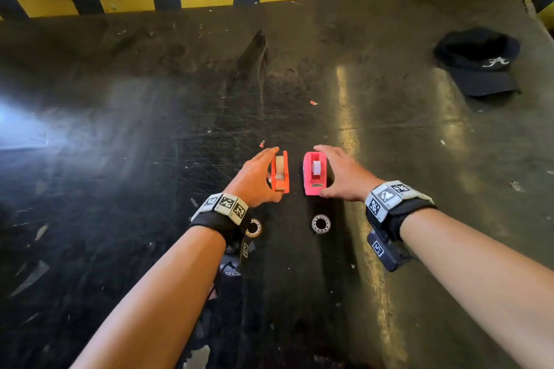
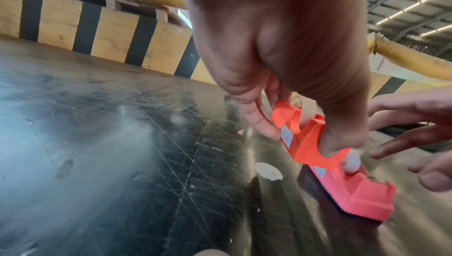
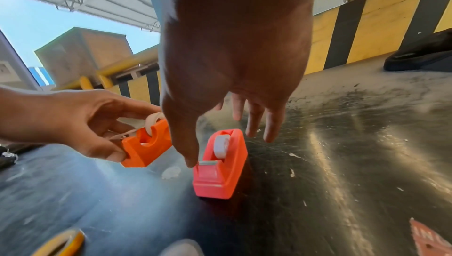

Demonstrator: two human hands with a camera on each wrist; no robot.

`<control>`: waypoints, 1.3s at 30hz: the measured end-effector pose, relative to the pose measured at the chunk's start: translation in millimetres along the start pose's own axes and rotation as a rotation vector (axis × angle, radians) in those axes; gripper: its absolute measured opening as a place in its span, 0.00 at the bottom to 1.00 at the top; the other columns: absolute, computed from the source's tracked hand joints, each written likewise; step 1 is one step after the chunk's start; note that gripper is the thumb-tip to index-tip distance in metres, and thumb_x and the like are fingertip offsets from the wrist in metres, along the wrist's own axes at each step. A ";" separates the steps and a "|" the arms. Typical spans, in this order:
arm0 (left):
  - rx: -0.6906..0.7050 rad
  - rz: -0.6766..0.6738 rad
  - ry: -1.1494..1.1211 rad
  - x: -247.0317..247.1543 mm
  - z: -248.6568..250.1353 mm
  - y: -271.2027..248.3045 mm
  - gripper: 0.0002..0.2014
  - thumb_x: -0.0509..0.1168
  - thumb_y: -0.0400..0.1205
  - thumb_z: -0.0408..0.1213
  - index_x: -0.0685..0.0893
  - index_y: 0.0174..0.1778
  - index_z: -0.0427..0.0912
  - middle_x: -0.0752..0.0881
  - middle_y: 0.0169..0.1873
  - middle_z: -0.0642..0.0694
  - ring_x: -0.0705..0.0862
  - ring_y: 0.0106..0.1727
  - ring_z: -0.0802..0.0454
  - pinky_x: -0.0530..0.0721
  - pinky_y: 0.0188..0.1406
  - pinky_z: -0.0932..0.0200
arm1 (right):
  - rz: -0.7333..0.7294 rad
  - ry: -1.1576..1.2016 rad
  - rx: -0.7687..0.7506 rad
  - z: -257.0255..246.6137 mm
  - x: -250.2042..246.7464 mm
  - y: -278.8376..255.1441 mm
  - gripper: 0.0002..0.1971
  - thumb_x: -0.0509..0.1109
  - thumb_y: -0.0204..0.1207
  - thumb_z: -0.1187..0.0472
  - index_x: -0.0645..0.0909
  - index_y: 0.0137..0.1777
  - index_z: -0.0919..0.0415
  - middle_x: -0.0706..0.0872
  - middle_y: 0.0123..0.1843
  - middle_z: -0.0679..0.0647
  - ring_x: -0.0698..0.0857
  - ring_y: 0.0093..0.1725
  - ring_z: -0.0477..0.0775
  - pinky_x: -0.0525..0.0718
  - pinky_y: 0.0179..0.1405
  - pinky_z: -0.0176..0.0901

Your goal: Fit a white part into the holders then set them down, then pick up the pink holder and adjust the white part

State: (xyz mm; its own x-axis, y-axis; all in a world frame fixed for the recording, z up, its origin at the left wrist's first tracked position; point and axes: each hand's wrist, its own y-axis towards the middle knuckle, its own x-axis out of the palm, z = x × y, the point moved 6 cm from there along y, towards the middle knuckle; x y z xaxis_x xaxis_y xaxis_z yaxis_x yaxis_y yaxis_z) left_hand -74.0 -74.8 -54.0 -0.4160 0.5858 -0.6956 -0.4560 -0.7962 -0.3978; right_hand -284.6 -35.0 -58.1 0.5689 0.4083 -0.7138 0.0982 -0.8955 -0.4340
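The left hand (image 1: 256, 178) is gripping the orange tape dispenser (image 1: 281, 171), tilting it off the table (image 1: 120, 144). The right hand (image 1: 344, 175) is hovering spread over the pink tape dispenser (image 1: 314, 174), thumb touching its cutter end.

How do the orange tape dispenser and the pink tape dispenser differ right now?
The orange tape dispenser is gripped by the left hand and tilted off the surface; the pink tape dispenser stands flat, the right hand open around it. Orange's tape looks clear, pink's white. Both are small plastic desk dispensers.

The orange tape dispenser (image 1: 281, 172) is tilted, lifted off the dark table. The pink tape dispenser (image 1: 314, 173) stands flat just beside it, each holding a roll.
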 end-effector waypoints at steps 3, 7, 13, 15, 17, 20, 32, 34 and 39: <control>-0.038 -0.029 0.023 9.9 -9.5 14.3 0.59 0.85 0.66 0.39 0.56 0.90 0.49 0.63 0.88 0.45 0.76 0.80 0.40 0.82 0.76 0.38 | -0.044 -0.079 0.016 8.0 9.6 10.7 0.64 0.90 0.61 0.56 0.52 0.92 0.50 0.58 0.90 0.51 0.73 0.82 0.64 0.78 0.79 0.61; -0.050 -0.025 0.070 19.6 -17.5 25.8 0.58 0.84 0.68 0.38 0.55 0.90 0.48 0.60 0.90 0.44 0.74 0.82 0.39 0.78 0.79 0.38 | -0.039 -0.168 0.030 12.5 17.1 22.8 0.68 0.92 0.59 0.51 0.50 0.92 0.50 0.57 0.92 0.50 0.70 0.85 0.66 0.77 0.79 0.68; -0.033 0.043 0.073 30.4 -27.8 26.4 0.57 0.82 0.70 0.34 0.54 0.91 0.49 0.59 0.90 0.45 0.69 0.86 0.40 0.72 0.84 0.41 | -0.004 -0.228 0.047 18.4 21.9 30.0 0.64 0.91 0.62 0.51 0.51 0.92 0.48 0.63 0.90 0.52 0.71 0.84 0.65 0.74 0.80 0.67; -0.029 0.052 0.069 31.5 -28.3 26.2 0.59 0.83 0.70 0.35 0.51 0.91 0.51 0.58 0.91 0.45 0.69 0.86 0.40 0.73 0.82 0.42 | -0.001 -0.220 0.046 17.5 21.7 29.1 0.64 0.90 0.62 0.51 0.52 0.92 0.48 0.64 0.90 0.52 0.71 0.84 0.65 0.74 0.80 0.66; -0.042 0.019 0.045 31.7 -27.7 24.3 0.65 0.86 0.67 0.42 0.46 0.91 0.55 0.52 0.92 0.46 0.65 0.88 0.40 0.71 0.82 0.41 | 0.008 -0.188 0.038 15.0 20.0 26.3 0.64 0.90 0.60 0.51 0.53 0.91 0.49 0.65 0.89 0.53 0.72 0.83 0.65 0.75 0.79 0.66; -0.007 0.053 -0.052 19.3 -18.0 16.7 0.64 0.86 0.66 0.54 0.50 0.90 0.55 0.50 0.91 0.44 0.66 0.88 0.40 0.73 0.83 0.38 | 0.049 -0.099 0.004 7.7 14.0 17.5 0.64 0.90 0.56 0.49 0.54 0.89 0.51 0.68 0.87 0.55 0.74 0.81 0.65 0.78 0.77 0.65; 0.223 0.155 0.197 -13.0 61.3 -27.5 0.30 0.79 0.75 0.52 0.84 0.73 0.51 0.66 0.85 0.46 0.69 0.81 0.41 0.75 0.79 0.35 | 0.142 -0.121 -0.169 -40.6 7.5 -31.2 0.61 0.86 0.53 0.43 0.58 0.87 0.48 0.72 0.82 0.50 0.77 0.74 0.62 0.80 0.71 0.66; 0.214 0.154 0.219 -12.3 63.2 -31.4 0.28 0.78 0.76 0.51 0.84 0.73 0.51 0.67 0.85 0.46 0.70 0.81 0.41 0.76 0.77 0.35 | 0.141 -0.130 -0.172 -44.1 8.9 -37.0 0.60 0.86 0.55 0.43 0.58 0.87 0.48 0.72 0.82 0.50 0.77 0.74 0.61 0.80 0.71 0.66; 0.235 0.150 0.152 -13.6 62.8 -40.2 0.24 0.78 0.78 0.48 0.85 0.71 0.51 0.72 0.82 0.48 0.71 0.79 0.44 0.75 0.79 0.43 | 0.114 -0.146 -0.132 -43.0 14.4 -42.0 0.60 0.86 0.56 0.43 0.58 0.87 0.48 0.72 0.82 0.48 0.76 0.75 0.60 0.78 0.73 0.63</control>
State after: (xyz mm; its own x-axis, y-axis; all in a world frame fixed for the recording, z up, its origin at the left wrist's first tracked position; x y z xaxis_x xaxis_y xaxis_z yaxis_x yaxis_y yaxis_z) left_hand -99.5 -41.2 9.0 -0.3780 0.4212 -0.8245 -0.5751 -0.8047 -0.1475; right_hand -245.4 0.9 -26.6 0.4596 0.3156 -0.8302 0.1512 -0.9489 -0.2770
